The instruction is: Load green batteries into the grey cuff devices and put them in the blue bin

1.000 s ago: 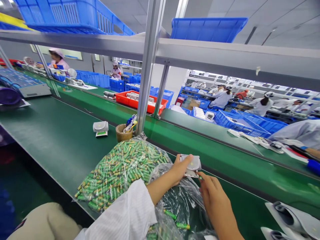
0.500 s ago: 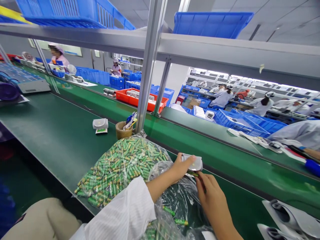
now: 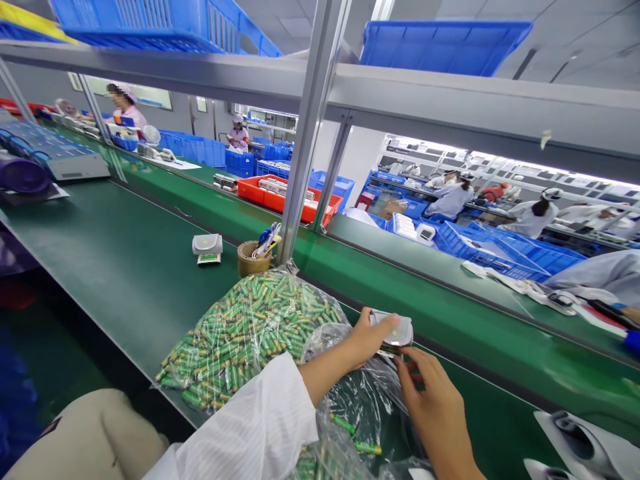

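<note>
My left hand (image 3: 369,339) is closed on a small grey-white wrist blood pressure monitor (image 3: 400,331), its thumb lying across the top. A strip of green, apparently batteries, shows at the monitor's lower edge. There my right hand (image 3: 434,393) grips the edge with thumb and fingertips; whether a loose battery is between them is hidden. Below my left forearm a clear plastic bag (image 3: 327,335) lies open, with a few loose green batteries (image 3: 367,448) inside. Left of it is a large heap of green AAA-size batteries (image 3: 250,327) under clear plastic.
Another monitor (image 3: 207,248) lies on the green bench (image 3: 125,247), near a brown tape roll (image 3: 253,259) holding pens. A metal post (image 3: 313,133) rises behind the bags. White cuffed monitors (image 3: 590,443) sit lower right. Beyond the belt stand a red tray (image 3: 253,192) and blue crates; people work farther back.
The dark battery edge seen by my right fingertips now sits against the monitor's lower edge, and those fingers have shifted slightly. The whole view has moved a little; the left hand keeps its hold.
</note>
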The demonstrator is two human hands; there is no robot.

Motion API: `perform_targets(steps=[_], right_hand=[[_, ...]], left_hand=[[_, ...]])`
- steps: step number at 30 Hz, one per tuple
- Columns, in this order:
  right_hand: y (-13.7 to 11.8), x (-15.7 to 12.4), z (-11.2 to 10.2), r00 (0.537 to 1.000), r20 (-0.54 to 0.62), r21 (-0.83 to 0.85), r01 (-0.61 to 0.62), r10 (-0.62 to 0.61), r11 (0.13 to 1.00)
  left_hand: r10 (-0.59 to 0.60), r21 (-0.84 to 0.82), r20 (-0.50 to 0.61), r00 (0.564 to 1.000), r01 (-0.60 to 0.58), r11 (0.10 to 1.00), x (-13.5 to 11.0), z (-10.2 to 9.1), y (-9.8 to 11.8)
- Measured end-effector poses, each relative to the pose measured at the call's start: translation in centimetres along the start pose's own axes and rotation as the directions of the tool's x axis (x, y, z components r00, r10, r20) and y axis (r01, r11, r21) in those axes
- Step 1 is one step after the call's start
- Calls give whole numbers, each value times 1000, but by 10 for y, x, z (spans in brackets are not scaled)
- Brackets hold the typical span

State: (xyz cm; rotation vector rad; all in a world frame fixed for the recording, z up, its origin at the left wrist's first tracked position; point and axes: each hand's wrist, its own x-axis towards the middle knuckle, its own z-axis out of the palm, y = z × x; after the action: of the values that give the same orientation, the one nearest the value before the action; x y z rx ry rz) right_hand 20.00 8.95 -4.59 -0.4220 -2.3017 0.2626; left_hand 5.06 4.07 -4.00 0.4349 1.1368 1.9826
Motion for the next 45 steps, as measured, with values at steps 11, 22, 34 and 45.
perform_targets(steps=[11,22,34,45], right_hand=[[-8,5,-6,988,28,-38,154,-153,987],[-14,7,6,933,126,-64,347,-338,936],[-65,2,-25,648,694,473,-82,-314,877],[-30,3,-6,940,303,342,45,-156,939]], left_hand=[[-61,3,-19,998,61,998,-2,3,6],[-176,-75,-4,984,175,982,-1,3,7],[-180,-87,-26,983,177,980,7,1,4],[-133,-149,-27,991,128,981,21,-3,-11]])
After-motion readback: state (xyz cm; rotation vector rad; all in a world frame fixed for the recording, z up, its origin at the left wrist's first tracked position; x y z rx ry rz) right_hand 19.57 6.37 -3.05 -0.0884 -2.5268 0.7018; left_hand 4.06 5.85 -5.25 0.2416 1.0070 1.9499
